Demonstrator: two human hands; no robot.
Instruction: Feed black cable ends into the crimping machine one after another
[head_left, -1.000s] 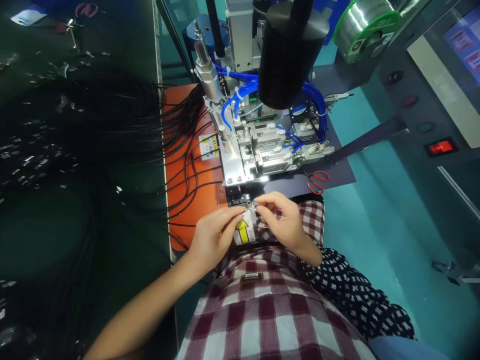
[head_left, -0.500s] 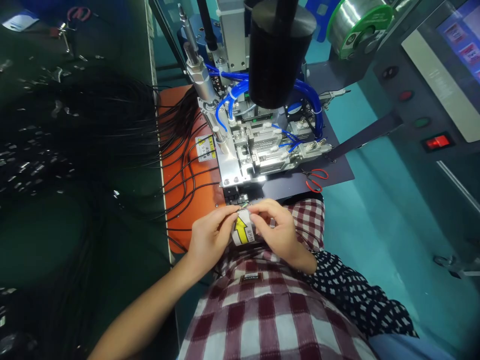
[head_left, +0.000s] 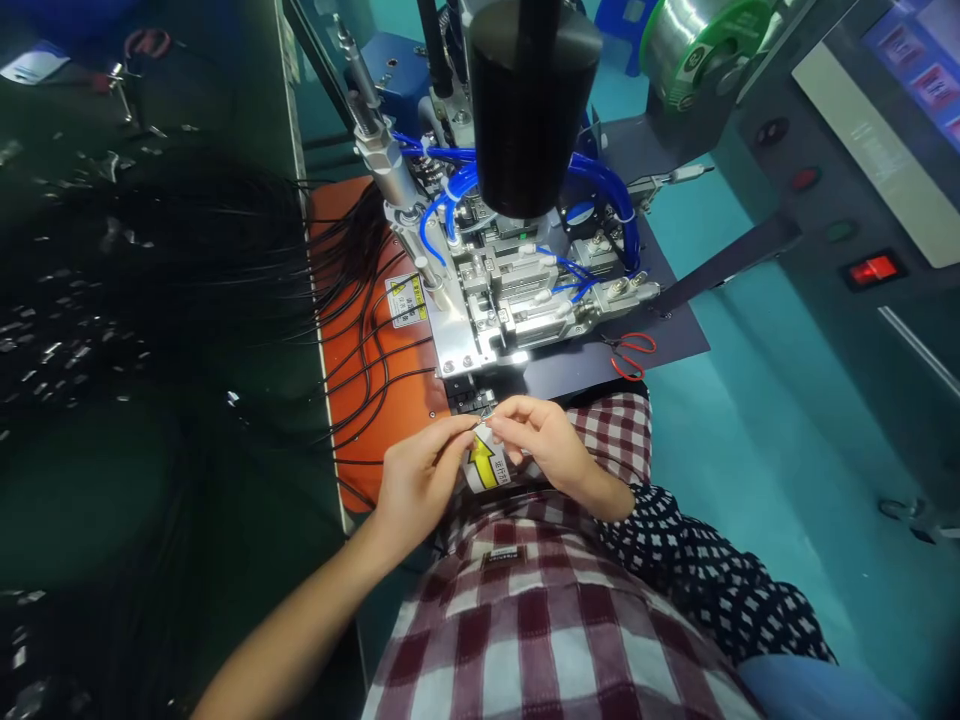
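At the front edge of the machine, my left hand (head_left: 424, 480) and my right hand (head_left: 547, 445) meet with thumb and fingertips pinched. Between the fingertips shows a tiny pale, shiny piece (head_left: 484, 417), too small to name; which hand bears it I cannot tell. Just beyond it is a small dark metal fixture (head_left: 472, 395) at the machine's front. Under my hands lies a white label with a yellow arrow (head_left: 484, 465), partly covered by my fingers.
Black cables (head_left: 367, 340) run across the orange plate (head_left: 352, 425) from a dark heap on the left. Red-handled snips (head_left: 634, 355) lie on the grey plate. A black cylinder (head_left: 532, 120) hangs above the machine; a solder spool (head_left: 690, 60) and a control panel (head_left: 847, 220) stand right.
My right fingertips have shifted slightly left, closer to my left ones, and the right fingers are more curled. The whole view has shifted a little. My left hand stays nearly in place.
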